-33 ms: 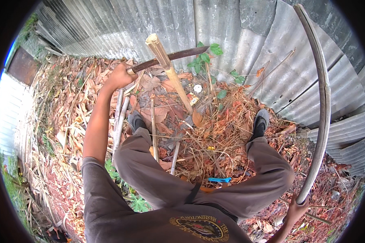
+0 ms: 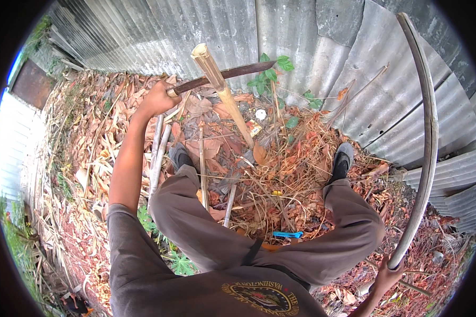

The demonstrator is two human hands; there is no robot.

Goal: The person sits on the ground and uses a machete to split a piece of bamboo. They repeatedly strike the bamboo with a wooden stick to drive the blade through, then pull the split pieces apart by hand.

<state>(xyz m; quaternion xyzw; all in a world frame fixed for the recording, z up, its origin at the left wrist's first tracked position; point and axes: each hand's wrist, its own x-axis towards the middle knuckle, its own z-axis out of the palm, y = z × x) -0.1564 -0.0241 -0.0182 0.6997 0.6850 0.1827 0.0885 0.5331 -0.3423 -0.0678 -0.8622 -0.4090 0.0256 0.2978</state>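
Note:
My left hand [image 2: 156, 99] grips the handle of a machete [image 2: 249, 69] with a dark blade. The blade crosses a pale bamboo stake [image 2: 237, 117] below its cut top; the bamboo covers part of it, and I cannot tell whether the blade is lodged in a split. The stake leans, its lower end among dry leaves between my feet. At the lower right my right hand [image 2: 389, 277] is wrapped round the lower end of a long, curved, greyish pole [image 2: 427, 142]. The pole rises past my right knee, its upper end in front of the metal fence.
A corrugated metal fence [image 2: 296, 47] runs along the far side. Cut sticks [image 2: 160, 153] lie by my left foot, a blue plastic piece [image 2: 287, 234] between my legs. Dry leaves [image 2: 127, 105] cover the ground; a green plant [image 2: 268, 79] grows by the fence.
The pole in my right hand has swung slightly right, its upper end a little lower. The machete and bamboo stake keep nearly the same place against each other.

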